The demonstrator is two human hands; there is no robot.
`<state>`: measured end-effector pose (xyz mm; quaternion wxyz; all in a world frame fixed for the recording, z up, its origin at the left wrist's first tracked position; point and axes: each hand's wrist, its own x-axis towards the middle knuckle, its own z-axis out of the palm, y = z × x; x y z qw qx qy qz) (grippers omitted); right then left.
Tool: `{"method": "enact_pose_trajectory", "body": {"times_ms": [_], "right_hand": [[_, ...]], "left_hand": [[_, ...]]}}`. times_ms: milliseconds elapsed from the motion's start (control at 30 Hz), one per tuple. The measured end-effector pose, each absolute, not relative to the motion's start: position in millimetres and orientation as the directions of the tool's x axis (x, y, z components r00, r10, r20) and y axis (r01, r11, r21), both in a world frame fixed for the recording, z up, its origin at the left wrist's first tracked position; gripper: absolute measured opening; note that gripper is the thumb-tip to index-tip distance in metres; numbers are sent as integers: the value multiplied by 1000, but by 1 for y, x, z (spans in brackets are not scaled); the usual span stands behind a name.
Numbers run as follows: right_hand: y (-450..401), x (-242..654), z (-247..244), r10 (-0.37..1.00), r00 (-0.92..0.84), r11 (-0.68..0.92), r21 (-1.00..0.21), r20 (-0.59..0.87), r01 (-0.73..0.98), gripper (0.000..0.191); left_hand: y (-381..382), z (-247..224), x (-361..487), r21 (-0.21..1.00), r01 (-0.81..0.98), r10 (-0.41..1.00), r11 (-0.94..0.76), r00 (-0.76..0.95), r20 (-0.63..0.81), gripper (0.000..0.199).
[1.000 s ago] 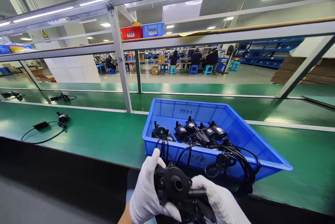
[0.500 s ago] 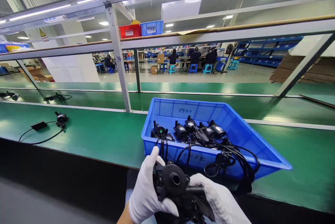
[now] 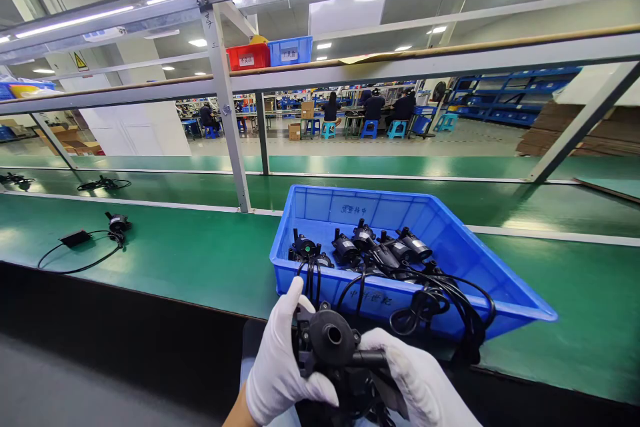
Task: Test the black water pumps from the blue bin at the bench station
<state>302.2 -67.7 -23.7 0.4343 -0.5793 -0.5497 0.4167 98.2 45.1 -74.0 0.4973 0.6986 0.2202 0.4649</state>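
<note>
A black pump-like part [image 3: 333, 337] with a round face and a central hole is held in front of the blue bin, near the bottom of the view. My left hand [image 3: 283, 360], in a white glove, wraps round its left side, thumb up. My right hand [image 3: 413, 374], also gloved, grips the side tube and black pieces at its right. Cables hang beneath, partly hidden by the hands. Behind them the blue bin [image 3: 480, 274] contains several similar black parts [image 3: 385, 255], with black cables [image 3: 463, 310] draped over its front rim.
On the green bench [image 3: 200, 254], another black part [image 3: 118, 222] with a cable and small box [image 3: 75, 238] lies left. A metal post [image 3: 231, 120] rises behind the bench. A shelf carries a red bin [image 3: 249, 57] and blue bin [image 3: 291, 52]. People sit far back.
The held part has tilted very slightly and shifted a little left between my hands. On the rear strip at the left, the cable bundles have moved slightly left.
</note>
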Motion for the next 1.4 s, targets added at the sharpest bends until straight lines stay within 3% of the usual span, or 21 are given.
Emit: {"method": "enact_pose_trajectory", "body": {"times_ms": [333,900,1100,1167,1300,1400], "right_hand": [[-69,296,-14,998,55,-36,-963,-22,269,80],[-67,297,-14,998,63,-33,-966,-18,255,81],[-58,297,3,992,108,-106,-910,-68,401,80],[-57,299,9,998,52,-58,-914,-40,401,80],[-60,302,10,969,-137,245,-873,206,422,64],[-63,298,0,961,-180,269,-868,211,417,65]], "left_hand": [[46,-80,97,876,-162,756,-454,449,475,164],[40,-60,97,900,-121,776,-419,466,425,155],[37,-59,91,876,-82,767,-476,449,458,155],[39,-64,81,857,-91,755,-508,431,494,161],[37,-76,59,732,-64,663,-679,375,648,158],[26,-81,57,625,6,576,-780,396,715,150]]}}
